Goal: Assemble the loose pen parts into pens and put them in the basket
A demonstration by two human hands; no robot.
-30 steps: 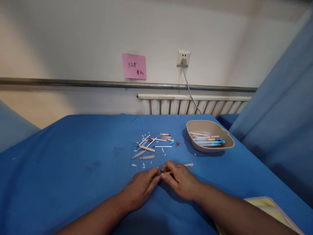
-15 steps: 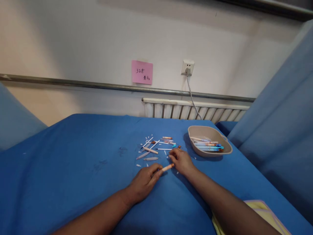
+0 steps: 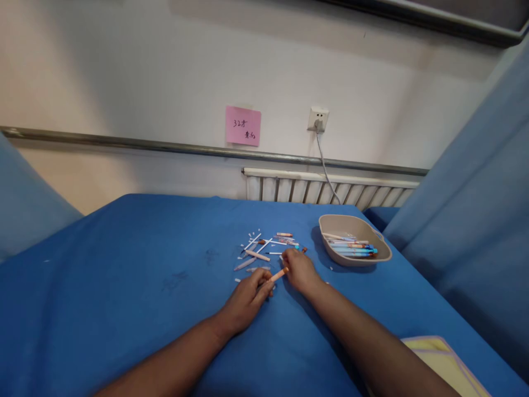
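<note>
My left hand (image 3: 247, 299) rests on the blue table (image 3: 124, 275) with its fingers closed on an orange pen barrel (image 3: 280, 274) that sticks out to the right. My right hand (image 3: 301, 269) lies just beyond it, fingers curled down among several loose pen parts (image 3: 264, 248) scattered on the cloth. Whether the right fingers hold one of those small parts is hidden.
A beige tray (image 3: 384, 255) holding several assembled pens stands to the right. Behind the table are a radiator (image 3: 330, 190), a wall socket with a cable (image 3: 318, 118) and a pink note (image 3: 243, 125). Blue fabric rises at right; a yellow item (image 3: 442, 358) lies bottom right.
The hands were pinched together; the right hand has since let go and reached forward to the loose parts. The left hand keeps the orange barrel and has shifted forward slightly.
</note>
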